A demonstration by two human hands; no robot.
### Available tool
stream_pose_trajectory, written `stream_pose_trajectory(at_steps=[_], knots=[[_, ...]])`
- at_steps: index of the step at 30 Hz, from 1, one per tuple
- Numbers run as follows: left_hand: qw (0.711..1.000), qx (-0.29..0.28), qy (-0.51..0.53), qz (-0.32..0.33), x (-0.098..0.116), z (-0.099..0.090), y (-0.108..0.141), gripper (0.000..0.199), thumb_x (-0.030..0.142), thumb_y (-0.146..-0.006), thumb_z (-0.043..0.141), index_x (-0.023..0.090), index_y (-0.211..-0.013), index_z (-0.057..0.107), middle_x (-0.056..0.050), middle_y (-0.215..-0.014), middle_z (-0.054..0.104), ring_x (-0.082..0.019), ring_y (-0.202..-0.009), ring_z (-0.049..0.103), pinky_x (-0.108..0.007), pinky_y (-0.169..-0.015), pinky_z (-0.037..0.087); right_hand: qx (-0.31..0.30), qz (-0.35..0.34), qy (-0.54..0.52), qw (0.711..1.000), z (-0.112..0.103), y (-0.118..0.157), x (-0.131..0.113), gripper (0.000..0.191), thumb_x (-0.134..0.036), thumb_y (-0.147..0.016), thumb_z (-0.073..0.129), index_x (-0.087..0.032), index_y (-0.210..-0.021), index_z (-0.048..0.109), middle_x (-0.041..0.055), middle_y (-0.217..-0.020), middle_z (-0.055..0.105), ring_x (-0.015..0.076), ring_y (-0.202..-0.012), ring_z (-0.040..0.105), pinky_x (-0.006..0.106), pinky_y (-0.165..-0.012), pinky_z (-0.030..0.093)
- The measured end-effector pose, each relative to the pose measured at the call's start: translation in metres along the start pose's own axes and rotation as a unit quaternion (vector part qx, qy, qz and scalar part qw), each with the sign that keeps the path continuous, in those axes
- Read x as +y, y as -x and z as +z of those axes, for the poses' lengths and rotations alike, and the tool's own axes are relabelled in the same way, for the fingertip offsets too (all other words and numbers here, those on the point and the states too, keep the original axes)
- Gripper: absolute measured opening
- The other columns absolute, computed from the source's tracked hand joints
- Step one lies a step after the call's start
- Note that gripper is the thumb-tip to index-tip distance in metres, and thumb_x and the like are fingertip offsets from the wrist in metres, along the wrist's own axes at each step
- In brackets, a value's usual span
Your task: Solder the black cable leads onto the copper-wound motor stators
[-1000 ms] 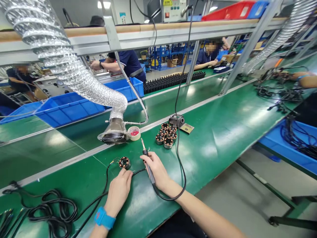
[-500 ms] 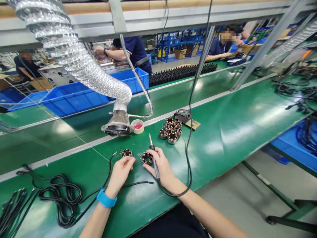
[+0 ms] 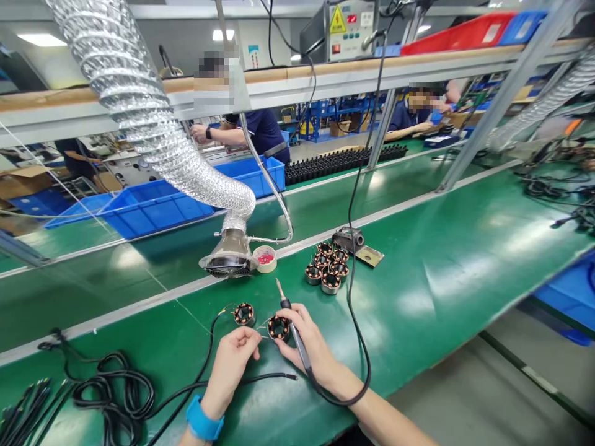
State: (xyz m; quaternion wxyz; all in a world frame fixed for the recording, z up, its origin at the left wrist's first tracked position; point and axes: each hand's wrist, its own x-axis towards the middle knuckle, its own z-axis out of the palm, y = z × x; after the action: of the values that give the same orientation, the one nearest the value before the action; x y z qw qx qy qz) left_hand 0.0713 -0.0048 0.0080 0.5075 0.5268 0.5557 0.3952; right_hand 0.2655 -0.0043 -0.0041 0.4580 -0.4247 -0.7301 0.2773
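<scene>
My right hand (image 3: pixel 316 347) is closed around a soldering iron (image 3: pixel 298 334), its tip pointing up and away. Its thumb and fingers also hold the side of a copper-wound motor stator (image 3: pixel 272 329). My left hand (image 3: pixel 231 362), with a blue wristband, pinches beside that stator, on what looks like one of its thin wire leads (image 3: pixel 264 337). A second stator (image 3: pixel 244 315) sits just beyond my left hand, its leads meeting the coloured wires of a black cable (image 3: pixel 212 331). Another cable end (image 3: pixel 286 375) lies between my forearms.
Several stators (image 3: pixel 330 284) stand grouped near a soldering iron stand (image 3: pixel 348 238). A fume extraction hood (image 3: pixel 227 251) hangs beside a round container (image 3: pixel 266 260) with red contents. Coiled black cables (image 3: pixel 125 387) lie at left. Co-workers sit across the bench (image 3: pixel 418 248).
The camera view has tilted up, showing more of the shelf. My left fingers have shifted from near the far stator towards the leads of the held one. The iron stays in my right hand.
</scene>
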Motion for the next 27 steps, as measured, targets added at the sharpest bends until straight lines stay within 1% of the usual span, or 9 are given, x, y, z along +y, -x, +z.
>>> stream_pose_trajectory(at_steps=[2, 5, 7, 9, 12, 15, 18, 24, 27], knots=[[1.0, 0.005, 0.029, -0.008, 0.001, 0.007, 0.005, 0.033, 0.047, -0.08, 0.069, 0.014, -0.074, 0.067, 0.0, -0.054, 0.06, -0.01, -0.049, 0.042, -0.022, -0.051, 0.029, 0.0, 0.0, -0.002, 1.0, 0.001, 0.001, 0.001, 0.053, -0.006, -0.078, 0.062, -0.027, -0.125, 0.049, 0.0048, -0.113, 0.048, 0.016, -0.092, 0.059, 0.03, -0.083, 0.052], [0.997, -0.002, 0.077, -0.03, 0.004, 0.016, 0.008, 0.034, 0.047, -0.079, 0.071, 0.013, -0.081, 0.069, 0.001, -0.053, 0.059, -0.006, -0.043, 0.03, -0.021, -0.044, 0.017, -0.003, 0.0, -0.004, 1.0, 0.003, 0.003, 0.001, 0.053, -0.006, -0.078, 0.062, -0.027, -0.125, 0.049, 0.005, -0.112, 0.048, 0.0163, -0.092, 0.059, 0.03, -0.081, 0.052], [0.992, -0.015, 0.111, -0.052, 0.005, 0.017, 0.009, 0.038, 0.049, -0.078, 0.071, 0.012, -0.084, 0.07, 0.001, -0.052, 0.057, -0.005, -0.041, 0.024, -0.021, -0.043, 0.013, -0.008, -0.002, -0.005, 1.0, 0.004, 0.004, 0.001, 0.052, -0.006, -0.078, 0.063, -0.027, -0.124, 0.05, 0.0052, -0.112, 0.048, 0.0171, -0.094, 0.059, 0.031, -0.083, 0.053], [0.988, -0.013, 0.133, -0.071, 0.004, 0.012, 0.007, 0.042, 0.052, -0.079, 0.069, 0.011, -0.081, 0.07, 0.001, -0.051, 0.056, -0.004, -0.039, 0.021, -0.022, -0.042, 0.011, -0.002, -0.007, -0.008, 1.0, 0.006, 0.004, 0.0, 0.05, -0.007, -0.079, 0.064, -0.026, -0.124, 0.051, 0.0055, -0.112, 0.049, 0.0179, -0.097, 0.06, 0.032, -0.086, 0.053], [0.992, 0.036, 0.1, -0.067, 0.001, 0.003, 0.005, 0.045, 0.056, -0.079, 0.067, 0.012, -0.071, 0.068, 0.0, -0.051, 0.057, -0.004, -0.038, 0.025, -0.022, -0.041, 0.014, 0.011, -0.012, -0.014, 1.0, 0.008, 0.004, 0.001, 0.049, -0.01, -0.08, 0.065, -0.026, -0.124, 0.051, 0.0061, -0.113, 0.049, 0.0184, -0.099, 0.06, 0.033, -0.089, 0.053], [0.996, 0.073, 0.047, -0.039, -0.001, -0.003, 0.004, 0.043, 0.055, -0.077, 0.07, 0.013, -0.07, 0.068, 0.0, -0.053, 0.06, -0.007, -0.039, 0.035, -0.022, -0.041, 0.023, 0.013, -0.008, -0.016, 1.0, 0.01, 0.005, 0.004, 0.05, -0.01, -0.08, 0.066, -0.026, -0.125, 0.05, 0.0067, -0.116, 0.049, 0.0196, -0.104, 0.06, 0.035, -0.092, 0.053], [0.997, 0.067, 0.036, -0.022, -0.001, 0.0, 0.003, 0.041, 0.054, -0.079, 0.068, 0.013, -0.075, 0.07, -0.001, -0.056, 0.062, -0.008, -0.041, 0.041, -0.022, -0.044, 0.028, 0.013, -0.005, -0.015, 1.0, 0.01, 0.006, 0.004, 0.052, -0.01, -0.08, 0.066, -0.027, -0.126, 0.05, 0.0066, -0.116, 0.05, 0.02, -0.105, 0.06, 0.036, -0.094, 0.052], [0.998, 0.036, 0.051, -0.021, 0.006, 0.014, 0.0, 0.035, 0.048, -0.085, 0.064, 0.014, -0.082, 0.07, 0.002, -0.048, 0.057, -0.009, -0.042, 0.041, -0.021, -0.046, 0.03, 0.005, -0.012, -0.01, 1.0, 0.01, 0.005, 0.001, 0.051, -0.011, -0.081, 0.065, -0.028, -0.126, 0.05, 0.0069, -0.115, 0.05, 0.0199, -0.102, 0.061, 0.036, -0.092, 0.053], [0.999, 0.02, 0.032, -0.024, 0.009, 0.012, 0.001, 0.035, 0.047, -0.086, 0.063, 0.014, -0.082, 0.072, 0.0, -0.048, 0.06, -0.012, -0.047, 0.048, -0.023, -0.05, 0.035, 0.011, -0.013, -0.012, 1.0, 0.01, 0.005, 0.002, 0.05, -0.011, -0.082, 0.065, -0.027, -0.127, 0.049, 0.0072, -0.115, 0.05, 0.02, -0.102, 0.061, 0.036, -0.091, 0.054]])
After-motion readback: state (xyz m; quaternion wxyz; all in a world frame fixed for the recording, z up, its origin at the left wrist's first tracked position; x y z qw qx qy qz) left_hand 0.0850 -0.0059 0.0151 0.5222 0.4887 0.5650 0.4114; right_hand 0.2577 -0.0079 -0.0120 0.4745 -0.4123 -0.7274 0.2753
